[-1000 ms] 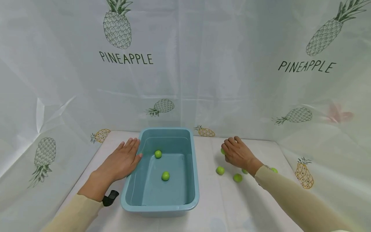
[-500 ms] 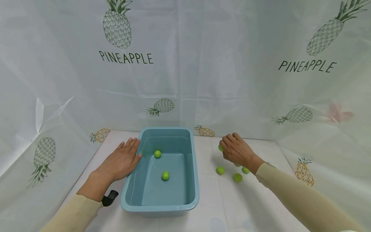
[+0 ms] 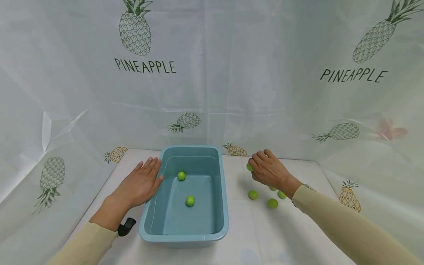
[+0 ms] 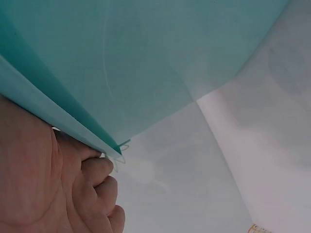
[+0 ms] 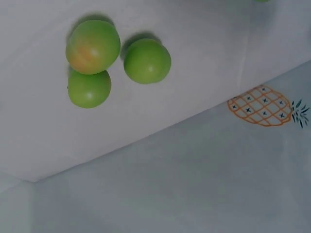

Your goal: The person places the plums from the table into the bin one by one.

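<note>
My left hand [image 3: 140,184] lies with straight fingers on the left rim of a blue-green plastic basin [image 3: 224,206]. The left wrist view shows its palm against the basin wall [image 4: 146,58]. Two small round green fruits, one farther back [image 3: 181,176] and one nearer [image 3: 190,200], lie inside on the basin's floor. Above the table to the basin's right, my right hand [image 3: 269,169] pinches another green fruit [image 3: 250,167], partly covered by the fingers. Below this hand several more lie loose, among them a front fruit [image 3: 272,203] and a left fruit [image 3: 253,194].
The right wrist view has a fruit with a reddish blush [image 5: 93,46] beside two others, with no hand visible there. A white cloth [image 3: 238,235] covers the table. Pale pineapple-printed sheets [image 3: 258,73] rise behind it and at both sides.
My right hand has moved left and slightly up with the fruit. A fruit beside the right sleeve a second ago is out of sight. The left hand and basin stay put.
</note>
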Action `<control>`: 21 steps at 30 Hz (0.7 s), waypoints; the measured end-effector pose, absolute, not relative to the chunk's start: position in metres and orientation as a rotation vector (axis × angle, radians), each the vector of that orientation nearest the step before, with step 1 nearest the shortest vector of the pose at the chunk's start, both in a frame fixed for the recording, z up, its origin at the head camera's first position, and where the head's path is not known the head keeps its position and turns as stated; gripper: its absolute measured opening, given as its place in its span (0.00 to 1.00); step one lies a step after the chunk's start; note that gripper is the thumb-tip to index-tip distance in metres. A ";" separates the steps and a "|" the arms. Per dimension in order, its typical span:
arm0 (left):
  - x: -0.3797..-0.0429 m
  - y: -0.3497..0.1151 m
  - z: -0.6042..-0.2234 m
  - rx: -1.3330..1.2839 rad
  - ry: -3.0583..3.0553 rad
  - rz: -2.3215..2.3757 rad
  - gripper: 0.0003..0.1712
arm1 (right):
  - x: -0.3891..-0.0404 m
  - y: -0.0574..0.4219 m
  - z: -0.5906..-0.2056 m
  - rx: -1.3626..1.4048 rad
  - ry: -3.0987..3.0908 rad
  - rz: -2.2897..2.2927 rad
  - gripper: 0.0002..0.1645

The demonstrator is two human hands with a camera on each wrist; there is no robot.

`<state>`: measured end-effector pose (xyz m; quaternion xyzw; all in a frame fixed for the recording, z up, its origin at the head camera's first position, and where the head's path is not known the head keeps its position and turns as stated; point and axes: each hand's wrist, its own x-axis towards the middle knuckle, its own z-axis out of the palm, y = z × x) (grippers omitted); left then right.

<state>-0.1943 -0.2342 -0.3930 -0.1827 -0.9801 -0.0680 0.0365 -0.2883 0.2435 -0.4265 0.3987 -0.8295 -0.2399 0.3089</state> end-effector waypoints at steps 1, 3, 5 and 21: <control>-0.194 -0.234 -0.393 -0.560 -3.007 -0.205 0.38 | -0.288 0.242 -0.426 1.052 -2.192 -0.624 0.18; -0.195 -0.234 -0.394 -0.558 -3.004 -0.199 0.38 | -0.288 0.240 -0.423 1.051 -2.189 -0.591 0.18; -0.195 -0.233 -0.394 -0.560 -2.999 -0.197 0.39 | -0.287 0.235 -0.420 1.051 -2.182 -0.555 0.18; -0.194 -0.232 -0.394 -0.556 -3.004 -0.215 0.38 | -0.282 0.178 -0.372 1.070 -2.098 -0.336 0.15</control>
